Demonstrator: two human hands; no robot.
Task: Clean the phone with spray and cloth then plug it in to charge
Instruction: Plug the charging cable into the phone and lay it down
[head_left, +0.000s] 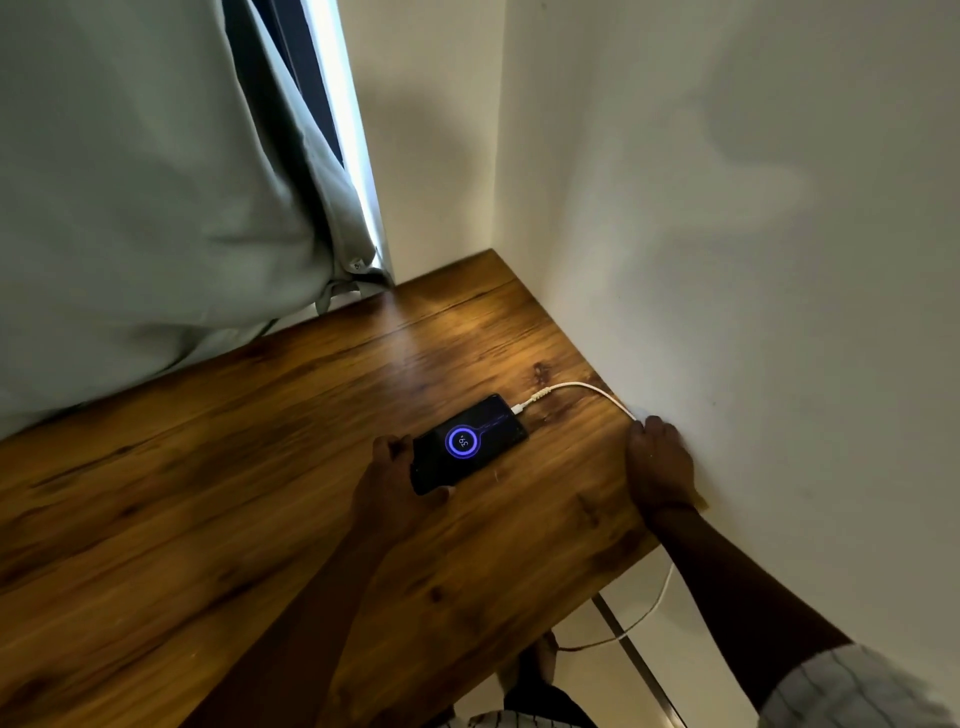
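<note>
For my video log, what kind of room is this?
Likely a home corner, maybe a bedroom or study: a wooden desk against plain walls, a hanging curtain, a phone charging on a cable.

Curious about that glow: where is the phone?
Head view, centre: the phone lies on the wooden table, left hand holding its near end, white cable in its far end.

the table (260, 467) was wood with dark grain and knots, smooth, with a soft sheen where light fell. the phone (470, 441) had a glossy black face, and the cable (582, 387) looked like smooth white plastic. the curtain (130, 182) was pale matt cloth, the wall (753, 260) matt white, the sleeve (852, 691) striped cloth.
</note>
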